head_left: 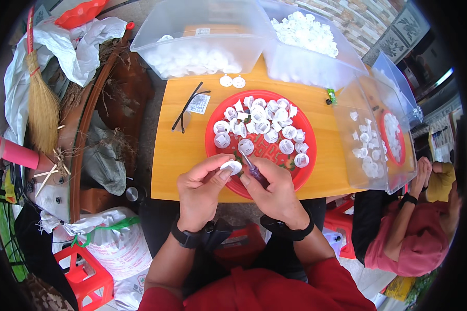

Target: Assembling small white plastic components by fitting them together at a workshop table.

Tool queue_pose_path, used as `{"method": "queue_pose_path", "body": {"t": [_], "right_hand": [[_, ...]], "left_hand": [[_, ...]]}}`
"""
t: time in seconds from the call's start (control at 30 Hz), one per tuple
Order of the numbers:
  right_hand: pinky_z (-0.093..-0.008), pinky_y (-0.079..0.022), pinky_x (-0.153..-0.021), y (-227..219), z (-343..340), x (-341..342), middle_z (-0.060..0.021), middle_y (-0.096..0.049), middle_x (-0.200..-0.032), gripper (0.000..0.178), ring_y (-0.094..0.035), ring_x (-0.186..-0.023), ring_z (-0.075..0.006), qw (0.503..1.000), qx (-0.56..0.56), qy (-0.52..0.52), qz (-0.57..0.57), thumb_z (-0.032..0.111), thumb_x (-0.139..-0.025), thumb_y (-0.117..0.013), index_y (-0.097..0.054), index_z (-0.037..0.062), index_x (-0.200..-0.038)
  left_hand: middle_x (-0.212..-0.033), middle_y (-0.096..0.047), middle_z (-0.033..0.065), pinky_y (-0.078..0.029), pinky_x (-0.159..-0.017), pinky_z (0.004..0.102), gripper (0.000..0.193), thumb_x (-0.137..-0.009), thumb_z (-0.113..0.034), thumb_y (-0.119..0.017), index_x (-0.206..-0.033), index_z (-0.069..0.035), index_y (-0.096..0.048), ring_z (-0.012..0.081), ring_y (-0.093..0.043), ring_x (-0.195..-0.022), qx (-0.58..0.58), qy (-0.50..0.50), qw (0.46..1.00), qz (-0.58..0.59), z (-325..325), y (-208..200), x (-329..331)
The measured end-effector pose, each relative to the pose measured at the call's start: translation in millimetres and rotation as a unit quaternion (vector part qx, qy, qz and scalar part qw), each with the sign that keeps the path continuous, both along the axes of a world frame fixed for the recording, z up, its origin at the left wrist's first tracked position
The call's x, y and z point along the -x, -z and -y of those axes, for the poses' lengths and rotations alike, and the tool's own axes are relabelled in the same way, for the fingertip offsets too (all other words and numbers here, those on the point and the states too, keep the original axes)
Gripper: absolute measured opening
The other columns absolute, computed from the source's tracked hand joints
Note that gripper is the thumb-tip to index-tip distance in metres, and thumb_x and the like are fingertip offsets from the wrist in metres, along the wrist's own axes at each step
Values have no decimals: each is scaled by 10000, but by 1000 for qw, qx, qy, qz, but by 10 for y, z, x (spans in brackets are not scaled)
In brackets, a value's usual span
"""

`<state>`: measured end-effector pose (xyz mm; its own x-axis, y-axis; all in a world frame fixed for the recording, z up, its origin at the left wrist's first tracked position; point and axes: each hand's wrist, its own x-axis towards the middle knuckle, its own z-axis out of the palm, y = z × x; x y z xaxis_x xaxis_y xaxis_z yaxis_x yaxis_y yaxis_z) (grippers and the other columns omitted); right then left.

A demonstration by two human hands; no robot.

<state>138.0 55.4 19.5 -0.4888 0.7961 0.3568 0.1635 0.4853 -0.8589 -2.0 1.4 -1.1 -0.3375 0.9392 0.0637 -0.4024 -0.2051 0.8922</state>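
A small white round plastic part (231,167) is pinched between the thumb and fingers of my left hand (202,194). My right hand (277,194) grips a screwdriver (256,173) with a dark purple handle, its metal shaft pointing up and left beside the white part. I cannot tell whether its tip touches anything. Both hands are over the near edge of a round red tray (310,124). Many white plastic parts (262,125) of the same sort are heaped in the tray, mostly toward its far side.
Beyond the tray stand two clear bins of white parts, one left (192,58) and one right (308,39). Another clear bin (371,173) sits at the table's right edge. Black glasses (186,106) and two white discs (232,81) lie on the table. Another person (415,233) sits at right.
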Motion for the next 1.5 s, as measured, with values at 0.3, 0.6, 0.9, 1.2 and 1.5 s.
{"method": "queue_pose_path", "body": {"t": [0.3, 0.6, 0.9, 1.2, 1.5], "right_hand": [[-308, -454, -589, -222, 154, -186, -131, -543, -711, 442, -560, -632, -243, 981, -25, -57, 185, -46, -781, -518, -487, 21, -1218], [-326, -448, -571, -159, 139, -144, -126, -525, -683, 444, -548, -611, -257, 983, -43, -55, 171, -42, -784, -523, -482, 20, -1222], [-384, -479, -560, -164, 142, -159, -145, -560, -752, 460, -580, -660, -298, 978, -67, -59, 188, -5, -770, -536, -462, -3, -1223], [-350, -455, -565, -176, 183, -150, -135, -523, -678, 448, -556, -619, -274, 976, -51, -39, 207, -27, -787, -523, -468, 16, -1230], [-361, -459, -581, -126, 202, -114, -146, -540, -698, 449, -565, -645, -289, 980, -62, -24, 188, -23, -796, -520, -457, 17, -1238]], "left_hand": [[-1073, -597, 175, -486, -761, 259, 266, -836, 21, -555, -1102, 36, -569, 190, -589, -935, -7, -19, 999, 31, -10, -4, 61], [-1055, -604, 187, -496, -750, 259, 259, -838, 13, -560, -1095, 40, -568, 194, -599, -915, -1, -8, 998, 58, -8, 1, 45], [-1049, -605, 193, -497, -741, 260, 250, -839, 6, -562, -1087, 39, -571, 193, -601, -904, -6, 2, 997, 80, -8, 27, 42], [-1046, -604, 195, -498, -742, 260, 248, -838, 20, -556, -1084, 44, -569, 190, -601, -893, -3, 0, 995, 102, -10, 21, 28], [-1018, -614, 165, -501, -749, 264, 247, -841, 31, -548, -1086, 44, -567, 178, -600, -862, -15, -9, 994, 109, -7, 41, 1]]}}
